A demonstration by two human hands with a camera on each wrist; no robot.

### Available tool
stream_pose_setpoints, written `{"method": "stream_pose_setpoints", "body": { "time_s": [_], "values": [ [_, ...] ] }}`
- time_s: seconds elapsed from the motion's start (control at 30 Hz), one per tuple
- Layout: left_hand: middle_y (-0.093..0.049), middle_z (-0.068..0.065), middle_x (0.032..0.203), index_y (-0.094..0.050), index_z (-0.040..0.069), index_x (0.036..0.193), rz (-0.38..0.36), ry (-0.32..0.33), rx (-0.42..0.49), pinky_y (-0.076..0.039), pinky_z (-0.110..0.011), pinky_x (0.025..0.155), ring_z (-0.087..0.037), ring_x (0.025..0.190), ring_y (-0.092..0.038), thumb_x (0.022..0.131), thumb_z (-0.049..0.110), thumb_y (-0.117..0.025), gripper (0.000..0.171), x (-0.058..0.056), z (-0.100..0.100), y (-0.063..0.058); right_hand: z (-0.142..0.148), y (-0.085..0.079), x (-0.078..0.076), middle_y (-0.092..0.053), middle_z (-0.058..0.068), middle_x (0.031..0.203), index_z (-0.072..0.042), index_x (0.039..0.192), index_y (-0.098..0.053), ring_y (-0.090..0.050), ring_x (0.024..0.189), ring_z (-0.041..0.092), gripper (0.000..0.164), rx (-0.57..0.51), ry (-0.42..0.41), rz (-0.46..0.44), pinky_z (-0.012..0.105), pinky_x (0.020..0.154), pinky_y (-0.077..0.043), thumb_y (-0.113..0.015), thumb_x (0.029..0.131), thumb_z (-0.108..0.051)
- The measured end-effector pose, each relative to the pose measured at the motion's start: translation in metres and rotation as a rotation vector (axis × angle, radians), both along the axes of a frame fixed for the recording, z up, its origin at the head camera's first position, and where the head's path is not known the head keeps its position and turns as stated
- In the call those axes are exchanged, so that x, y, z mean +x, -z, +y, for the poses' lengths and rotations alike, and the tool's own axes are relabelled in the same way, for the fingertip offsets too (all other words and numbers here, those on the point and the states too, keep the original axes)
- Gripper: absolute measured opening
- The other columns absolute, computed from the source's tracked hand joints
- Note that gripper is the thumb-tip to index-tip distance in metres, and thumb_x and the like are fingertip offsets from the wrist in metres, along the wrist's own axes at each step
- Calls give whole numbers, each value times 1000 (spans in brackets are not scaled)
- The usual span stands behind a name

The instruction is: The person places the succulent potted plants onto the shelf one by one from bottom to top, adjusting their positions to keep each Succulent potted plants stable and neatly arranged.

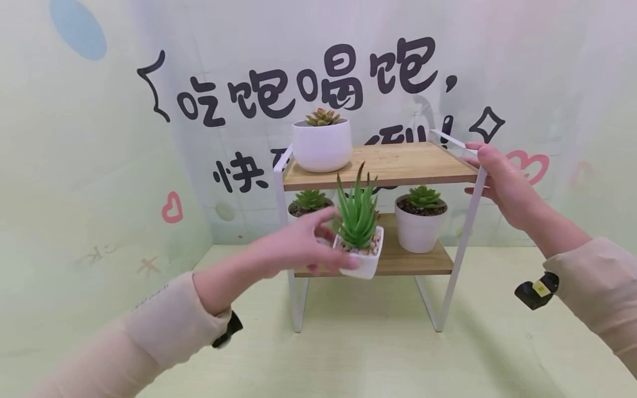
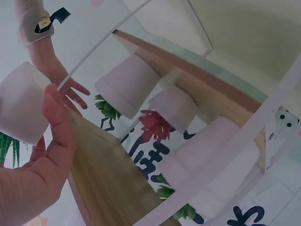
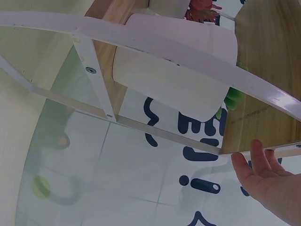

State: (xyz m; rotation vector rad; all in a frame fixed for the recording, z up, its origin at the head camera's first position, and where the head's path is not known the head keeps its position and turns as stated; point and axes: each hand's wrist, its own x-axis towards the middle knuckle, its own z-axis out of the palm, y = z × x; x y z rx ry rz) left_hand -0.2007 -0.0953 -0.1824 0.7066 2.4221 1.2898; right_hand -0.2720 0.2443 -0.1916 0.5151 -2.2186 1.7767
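Observation:
My left hand point(image 1: 298, 246) pinches a small white square pot point(image 1: 367, 264) by its rim and side. In it stands a spiky green artificial aloe point(image 1: 359, 215) over pebbles. Pot and plant are in the air in front of a two-tier plant shelf point(image 1: 408, 160) with wooden boards and a white metal frame. At the shelf's upper right corner, my right hand point(image 1: 510, 185) grips the frame; in the right wrist view its fingertips point(image 3: 257, 149) touch the top board's edge. A white round pot point(image 1: 320, 148) with a reddish succulent stands on the top board's left.
On the lower board are white pots with green succulents at left point(image 1: 309, 200) and right point(image 1: 420, 232). Between them, the left wrist view shows a red succulent point(image 2: 155, 126) in a white pot. A printed backdrop point(image 1: 239, 38) stands behind the pale table point(image 1: 358, 359).

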Motion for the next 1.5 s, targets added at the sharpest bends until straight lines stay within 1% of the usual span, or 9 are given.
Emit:
{"method": "stream_pose_setpoints", "body": {
  "time_s": [0.13, 0.33, 0.53, 0.73, 0.87, 1.0, 1.2, 1.33, 1.5],
  "values": [
    [-62, -10, 98, -43, 22, 127, 14, -8, -9, -48, -26, 57, -19, 72, -60, 76, 17, -74, 60, -3, 8, -24, 1, 0, 1, -40, 11, 132, -21, 135, -36, -46, 105, 14, 48, -33, -12, 4, 23, 77, -45, -38, 94, -46],
    [-64, -7, 102, -40, 23, 128, 50, -13, -34, -50, -27, 59, -19, 73, -61, 79, 23, -72, 59, -7, 18, -53, 0, 0, 2, -41, 11, 131, -23, 133, -38, -46, 105, 15, 46, -39, -14, 12, 23, 77, -45, -38, 94, -46],
    [-64, -6, 103, -38, 23, 127, 65, -21, -37, -50, -26, 56, -20, 72, -62, 80, 26, -71, 58, -9, 33, -75, -2, -1, 2, -42, 10, 130, -21, 134, -37, -47, 105, 14, 48, -42, -13, 13, 23, 77, -46, -38, 94, -47],
    [-61, -9, 99, -39, 24, 125, 104, -80, -19, -49, -25, 55, -17, 65, -58, 78, 29, -73, 58, -20, 50, -90, -3, -2, 3, -34, 17, 137, -21, 137, -33, -44, 108, 16, 53, -3, 2, 8, 24, 80, -44, -36, 93, -50],
    [-57, -7, 105, -39, 23, 123, 97, -73, -3, -49, -27, 58, -18, 67, -58, 78, 31, -72, 56, -30, 61, -96, -4, -2, 4, -31, 17, 139, -21, 138, -31, -42, 109, 17, 55, 16, 17, 6, 28, 82, -43, -35, 93, -51],
    [-53, -8, 109, -38, 20, 123, 87, -60, 7, -51, -30, 63, -20, 70, -58, 81, 33, -69, 54, -42, 70, -96, -5, -2, 5, -32, 17, 138, -21, 139, -31, -41, 110, 18, 56, 19, 13, 8, 28, 83, -43, -35, 92, -52],
    [-53, -6, 112, -40, 19, 123, 64, -98, 21, -45, -24, 54, -18, 66, -57, 82, 34, -68, 52, -63, 83, -94, -6, -1, 4, -30, 17, 139, -20, 139, -30, -39, 113, 22, 58, 16, 7, 9, 34, 86, -40, -35, 92, -53],
    [-53, -5, 112, -41, 18, 125, 76, -131, -32, -40, -22, 53, -16, 66, -52, 83, 36, -66, 53, -75, 89, -92, -7, -1, 4, -31, 16, 139, -19, 140, -29, -38, 115, 23, 59, 14, 13, 11, 37, 88, -38, -34, 92, -53],
    [-52, -5, 107, -42, 18, 122, 57, -165, -82, -38, -22, 55, -14, 66, -52, 84, 39, -63, 48, -85, 94, -88, -5, -1, 4, -31, 16, 138, -21, 139, -30, -38, 114, 23, 56, 20, 16, 17, 39, 89, -37, -33, 93, -53]
  ]
}}
